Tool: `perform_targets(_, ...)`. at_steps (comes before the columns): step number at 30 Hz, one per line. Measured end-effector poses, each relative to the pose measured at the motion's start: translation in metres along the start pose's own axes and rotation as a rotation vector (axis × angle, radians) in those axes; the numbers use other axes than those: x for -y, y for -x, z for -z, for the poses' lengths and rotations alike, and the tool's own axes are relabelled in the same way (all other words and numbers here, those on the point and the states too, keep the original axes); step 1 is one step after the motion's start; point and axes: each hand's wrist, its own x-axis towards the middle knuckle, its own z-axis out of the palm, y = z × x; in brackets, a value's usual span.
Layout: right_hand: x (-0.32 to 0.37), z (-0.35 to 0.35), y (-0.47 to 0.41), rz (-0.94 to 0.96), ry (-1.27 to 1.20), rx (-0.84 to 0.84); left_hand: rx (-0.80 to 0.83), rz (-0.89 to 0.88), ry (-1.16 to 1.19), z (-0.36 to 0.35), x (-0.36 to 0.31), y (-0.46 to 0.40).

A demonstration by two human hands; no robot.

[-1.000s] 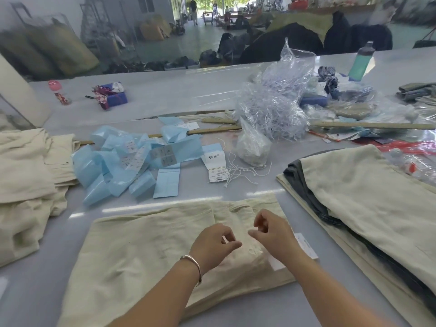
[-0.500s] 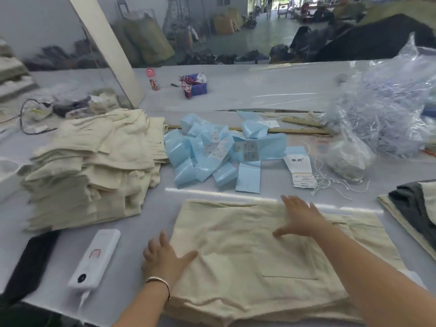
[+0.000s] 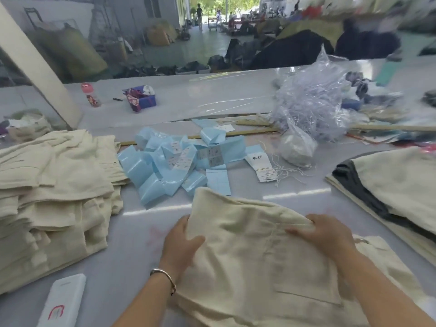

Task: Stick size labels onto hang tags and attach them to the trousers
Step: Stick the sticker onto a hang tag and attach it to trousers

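Trousers: a folded pair of cream woven cotton trousers (image 3: 259,251) lies at the near edge of the pale grey glossy worktop (image 3: 212,102), its far fold lifted off the surface.
Left hand: the left hand (image 3: 180,244) grips the left side of the fold, thumb on top and fingers tucked beneath the cloth.
Right hand: the right hand (image 3: 323,234) pinches the bunched far right edge, fingers curled over it.
Hang tag on this pair: not visible; I cannot tell whether one is attached.
Slip risk: the fold hangs from two edge grips only, so the loose layers could slide apart and the pair open out.
Label risk: the lifted edge is just beside the heap of light blue glossy label backing strips (image 3: 169,166), and a sweep forward could scatter them.
Tag risk: the small stack of white card hang tags (image 3: 262,167) with thin white strings (image 3: 290,171) lies near the middle of the worktop, light enough to be dragged or tangled.
Stack risk: the tall pile of folded cream trousers (image 3: 52,194) at the left edge looks uneven, so a pair dropped carelessly may topple it.
Phone-like item: a white rectangular device (image 3: 62,303) sits at the near left corner, where a swung trouser leg could knock it.
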Motion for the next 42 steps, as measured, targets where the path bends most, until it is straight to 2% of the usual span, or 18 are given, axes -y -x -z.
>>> perform_targets(5,-0.055,0.087,0.06,-0.203,-0.062,-0.208,0.159,-0.177,0.083,-0.055,-0.076,-0.014)
perform_targets(12,-0.146,0.175,0.121,-0.431,-0.059,-0.53,0.3,-0.452,0.022,-0.169,-0.188,-0.026)
perform_targets(16,-0.199,0.229,0.132,-0.476,-0.058,-0.686,0.285,-0.605,0.062,-0.236,-0.265,-0.042)
perform_targets(21,-0.268,0.292,0.096,-0.532,-0.04,-0.787,0.27,-0.641,0.256,-0.312,-0.366,-0.074)
perform_targets(23,-0.297,0.307,0.068,-0.567,-0.109,-0.772,0.204,-0.676,0.274,-0.343,-0.4,-0.088)
perform_targets(26,-0.341,0.307,0.026,-0.704,-0.028,-0.578,0.083,-0.8,0.03,-0.393,-0.413,-0.098)
perform_targets(28,-0.364,0.287,0.009,-0.683,0.086,-0.404,0.217,-0.829,-0.115,-0.428,-0.387,-0.093)
perform_targets(31,-0.379,0.235,0.002,-0.466,0.132,-0.108,0.587,-0.728,-0.473,-0.477,-0.312,-0.077)
perform_targets(33,-0.382,0.202,0.003,-0.415,0.171,0.079,0.767,-0.7,-0.709,-0.495,-0.263,-0.066)
perform_targets(34,-0.382,0.191,0.004,-0.399,0.199,0.107,0.785,-0.723,-0.77,-0.498,-0.245,-0.063)
perform_targets(36,-0.381,0.187,0.0,-0.397,0.212,0.081,0.752,-0.727,-0.739,-0.493,-0.232,-0.06)
perform_targets(39,-0.365,0.195,-0.014,-0.403,0.273,0.089,0.759,-0.606,-0.572,-0.465,-0.237,-0.06)
perform_targets(42,-0.319,0.186,-0.033,-0.306,0.158,-0.047,0.65,-0.487,-0.463,-0.402,-0.231,-0.064)
